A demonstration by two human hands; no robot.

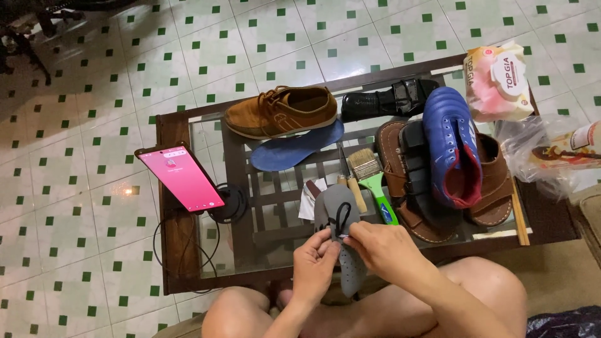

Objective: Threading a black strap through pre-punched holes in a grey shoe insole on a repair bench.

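Head view: a black shoelace (341, 219) is pinched between the fingertips of the left hand (317, 266) and the right hand (382, 247), both closed narrowly on it, with a loop of lace standing up just beyond the fingers. Directly under the fingers a grey insole (350, 269) is held against the lace, its far end reaching toward the glass-topped coffee table (181, 241). As judged from this, the lace is only being handled; nothing is seen threaded into any shoe. Just past the fingertips lie a paintbrush (363, 166) and a green tube (385, 203). Farther out are a blue insole (294, 150), a brown shoe (282, 111), a blue football boot (452, 147) on brown sandals (494, 181), and, to the left, a propped phone (179, 177).
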